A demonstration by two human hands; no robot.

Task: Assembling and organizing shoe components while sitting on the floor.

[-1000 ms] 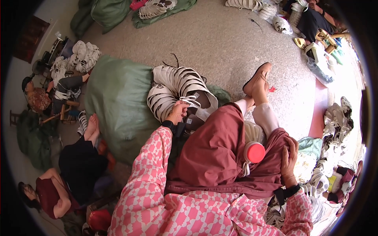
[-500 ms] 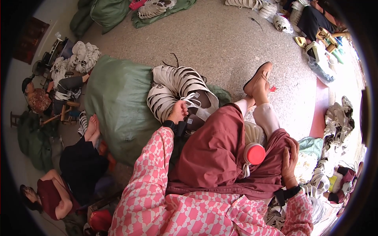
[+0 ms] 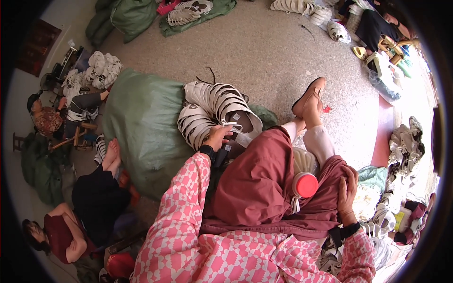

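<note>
My left hand (image 3: 218, 137), wearing a black wristband, is at the near end of two rows of nested white shoe uppers (image 3: 207, 111). Its fingers are stretched out beside a white lace (image 3: 232, 124) at the opening of the uppers, with no grip to be seen; whether they touch the lace I cannot tell. Dark insides with pale labels show there. My right hand (image 3: 348, 192) lies flat over my knee, fingers spread on the dark red cloth (image 3: 255, 184). Between my thighs stands a clear jar with a red lid (image 3: 305, 184), a white cord hanging beside it.
A large green sack (image 3: 141, 127) bulges left of the uppers. Two people sit at the left, a bare foot (image 3: 109, 153) near the sack. More shoes (image 3: 406, 146) pile up at the right. At the top right another person sits by a bamboo stool (image 3: 395, 46).
My left hand has opened from a closed fist near the lace and dropped slightly. The lace end now lies above the fingers. My right hand stays put.
</note>
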